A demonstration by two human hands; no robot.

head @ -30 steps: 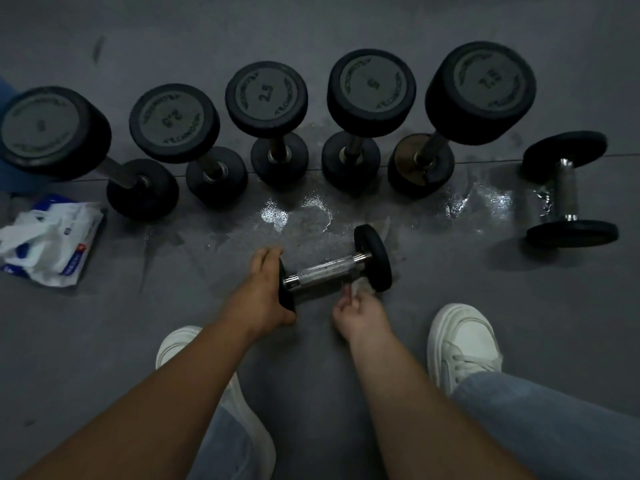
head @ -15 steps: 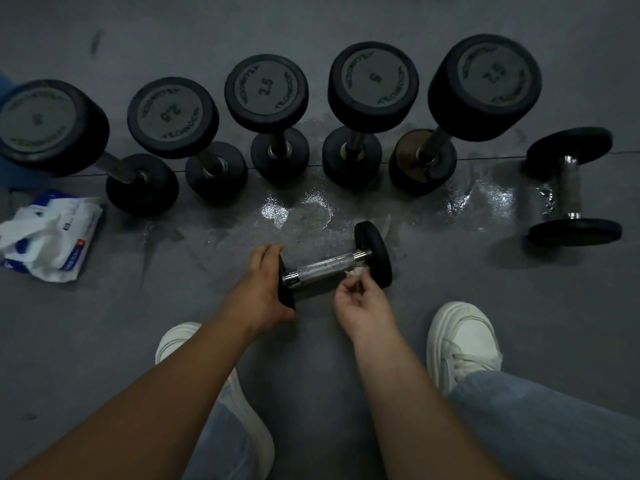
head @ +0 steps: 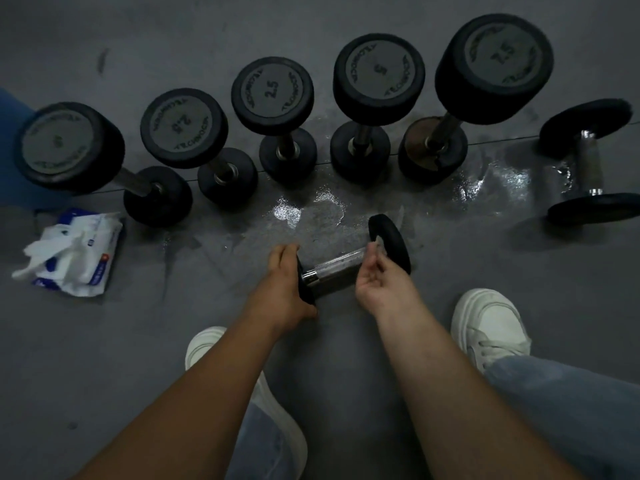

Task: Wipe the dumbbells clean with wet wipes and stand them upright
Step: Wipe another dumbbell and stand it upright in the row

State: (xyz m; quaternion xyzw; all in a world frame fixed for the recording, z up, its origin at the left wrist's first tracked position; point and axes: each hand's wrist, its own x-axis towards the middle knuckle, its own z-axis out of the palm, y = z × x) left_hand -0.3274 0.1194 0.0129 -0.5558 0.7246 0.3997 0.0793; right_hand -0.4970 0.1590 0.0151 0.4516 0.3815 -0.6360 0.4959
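At the far left a white and blue soft packet of wet wipes (head: 71, 254) is lying on the grey floor (head: 138, 341), with loose wipes spilling out of it. Behind it, a row of five black rubber-headed dumbbells (head: 272, 93) is standing upright. Nearer the person, the left hand (head: 282, 285) is gripping the left black disc of a small dumbbell with a knurled chrome handle (head: 334, 270), which is lying almost level just above the floor. The right hand (head: 382, 287) is curling its fingers at the handle's right end, beside the other disc; whether a wipe is pinched there I cannot tell. Far right, a second small chrome-handled dumbbell (head: 588, 164) is lying on its side.

The wiping of the small dumbbell seems to be in hand. The next move is likely calling for tipping it onto one disc beside the row.
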